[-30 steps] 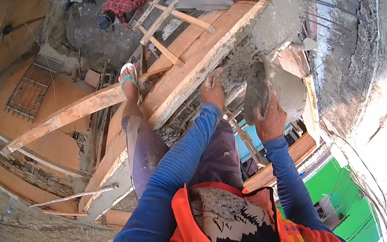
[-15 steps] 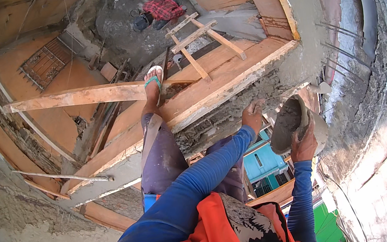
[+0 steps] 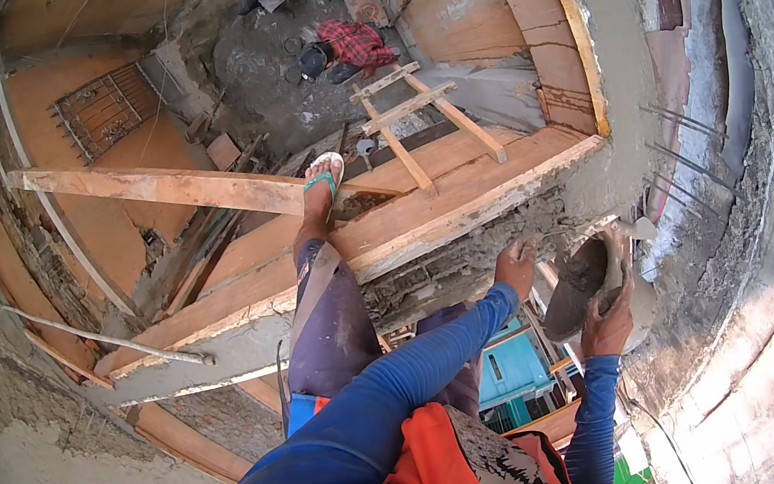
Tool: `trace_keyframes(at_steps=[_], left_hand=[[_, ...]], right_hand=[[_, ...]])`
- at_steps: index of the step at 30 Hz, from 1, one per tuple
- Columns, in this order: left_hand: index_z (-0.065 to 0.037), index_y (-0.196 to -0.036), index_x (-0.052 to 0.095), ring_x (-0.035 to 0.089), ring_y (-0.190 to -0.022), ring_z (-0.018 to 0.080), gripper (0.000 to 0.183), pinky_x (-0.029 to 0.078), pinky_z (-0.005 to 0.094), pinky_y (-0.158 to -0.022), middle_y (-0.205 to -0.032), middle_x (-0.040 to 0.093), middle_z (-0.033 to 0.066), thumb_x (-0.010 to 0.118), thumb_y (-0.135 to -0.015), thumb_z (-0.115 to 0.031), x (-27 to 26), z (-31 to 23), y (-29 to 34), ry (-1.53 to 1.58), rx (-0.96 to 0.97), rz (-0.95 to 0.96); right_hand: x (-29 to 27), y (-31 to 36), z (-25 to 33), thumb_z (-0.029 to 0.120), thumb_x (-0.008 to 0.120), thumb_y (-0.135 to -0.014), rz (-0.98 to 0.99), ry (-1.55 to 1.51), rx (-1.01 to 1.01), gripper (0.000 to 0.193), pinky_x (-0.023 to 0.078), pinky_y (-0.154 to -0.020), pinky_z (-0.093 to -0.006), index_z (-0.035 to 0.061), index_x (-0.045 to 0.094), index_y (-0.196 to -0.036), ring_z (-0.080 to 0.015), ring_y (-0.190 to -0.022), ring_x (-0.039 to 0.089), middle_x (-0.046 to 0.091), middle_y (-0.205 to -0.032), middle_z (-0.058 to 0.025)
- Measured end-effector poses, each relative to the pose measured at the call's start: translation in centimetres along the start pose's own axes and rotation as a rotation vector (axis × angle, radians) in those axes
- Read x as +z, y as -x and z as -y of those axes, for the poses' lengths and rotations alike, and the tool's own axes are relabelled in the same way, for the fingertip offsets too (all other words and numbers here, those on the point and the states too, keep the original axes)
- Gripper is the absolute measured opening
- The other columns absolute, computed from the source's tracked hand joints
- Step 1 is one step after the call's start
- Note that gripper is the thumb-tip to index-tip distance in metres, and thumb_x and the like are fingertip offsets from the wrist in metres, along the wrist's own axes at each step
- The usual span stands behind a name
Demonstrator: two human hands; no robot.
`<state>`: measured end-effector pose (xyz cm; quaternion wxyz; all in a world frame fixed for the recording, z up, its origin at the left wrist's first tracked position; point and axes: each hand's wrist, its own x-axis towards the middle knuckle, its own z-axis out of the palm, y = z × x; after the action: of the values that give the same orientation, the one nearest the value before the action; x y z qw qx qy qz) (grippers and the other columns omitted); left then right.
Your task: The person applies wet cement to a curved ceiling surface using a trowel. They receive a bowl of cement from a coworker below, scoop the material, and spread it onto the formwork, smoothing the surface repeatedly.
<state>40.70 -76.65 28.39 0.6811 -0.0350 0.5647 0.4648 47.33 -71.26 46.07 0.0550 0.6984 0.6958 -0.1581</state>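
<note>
My right hand [image 3: 610, 320] grips a round mortar pan [image 3: 580, 287] from below, tilted on its side and caked with grey cement. My left hand [image 3: 517, 268], in a blue sleeve, rests on the wet grey mortar [image 3: 470, 254] packed along the edge of a wooden plank ledge [image 3: 423, 211]. The fingers lie against the mortar beside the pan's rim. My left leg in dark trousers stretches out, and its foot in a green sandal [image 3: 324, 179] stands on the planks.
A wooden ladder [image 3: 419, 125] leans against the ledge. A long timber beam [image 3: 166, 186] crosses at left. Two people [image 3: 312, 21] crouch on the ground far below. Bent steel bars [image 3: 687, 154] stick out of the rough cement wall at right.
The view has swung, so ledge and hands sit lower right. The pan has tipped from upright against the wall to its side, and my left hand has come to the mortar beside it.
</note>
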Motion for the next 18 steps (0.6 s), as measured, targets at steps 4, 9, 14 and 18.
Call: trace_keyframes(at_steps=[4,9,14,18], left_hand=[[-0.002,-0.114,0.065,0.06,-0.098,0.0133,0.024,0.045,0.0287,-0.09,-0.105,0.069,0.01,0.052,-0.097,-0.014,-0.9,-3.8,0.6,-0.076,0.167,0.014],[-0.002,-0.114,0.064,0.062,-0.098,0.0172,0.024,0.046,0.0307,-0.09,-0.104,0.069,0.0158,0.054,-0.094,-0.011,-3.3,-13.2,3.6,-0.134,0.335,0.009],[-0.003,-0.121,0.061,0.062,-0.102,0.0182,0.032,0.046,0.0305,-0.092,-0.109,0.067,0.0159,0.053,-0.09,-0.001,-12.0,-20.7,6.8,-0.322,0.45,-0.055],[-0.003,-0.125,0.059,0.06,-0.108,0.0168,0.035,0.045,0.0293,-0.095,-0.114,0.066,0.0149,0.051,-0.091,0.001,-21.2,-22.3,9.3,-0.364,0.478,-0.221]], right_hand=[[-2.4,0.2,-1.9,0.005,0.06,-0.085,-0.013,-0.075,0.009,0.066,0.047,-0.076,-0.0409,0.0047,0.033,-0.145,-0.0326,-0.082,0.061,0.062,-0.103,-0.021],[-2.6,-0.8,-0.3,0.008,0.058,-0.089,-0.042,-0.199,-0.071,0.063,0.044,-0.066,-0.0323,0.0058,0.033,-0.147,-0.0163,-0.065,0.047,0.058,-0.085,-0.0089],[2.4,-2.4,5.8,0.013,0.059,-0.093,0.063,-0.353,-0.159,0.061,0.046,-0.06,-0.0266,0.0056,0.033,-0.147,-0.0111,-0.067,0.047,0.056,-0.084,-0.0049],[9.2,-3.4,11.2,0.015,0.061,-0.092,0.323,-0.432,-0.241,0.065,0.041,-0.099,-0.039,0.0011,0.028,-0.147,-0.0312,-0.117,0.051,0.041,-0.142,-0.024]])
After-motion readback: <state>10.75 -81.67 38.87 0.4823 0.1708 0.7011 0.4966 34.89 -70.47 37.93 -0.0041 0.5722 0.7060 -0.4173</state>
